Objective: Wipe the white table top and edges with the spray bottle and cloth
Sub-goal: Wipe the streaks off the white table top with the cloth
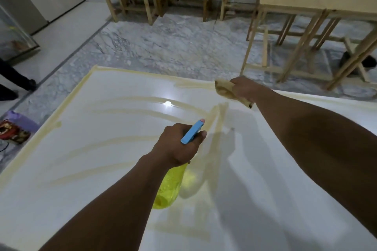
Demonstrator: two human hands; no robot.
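Cloth (225,90) under right hand (243,88)

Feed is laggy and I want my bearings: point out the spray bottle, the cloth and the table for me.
spray bottle (169,185), head view, on its yellow body below the left hand.
cloth (225,88), head view, on the bunched tan fabric beside the right hand.
table (98,149), head view, on bare white top.
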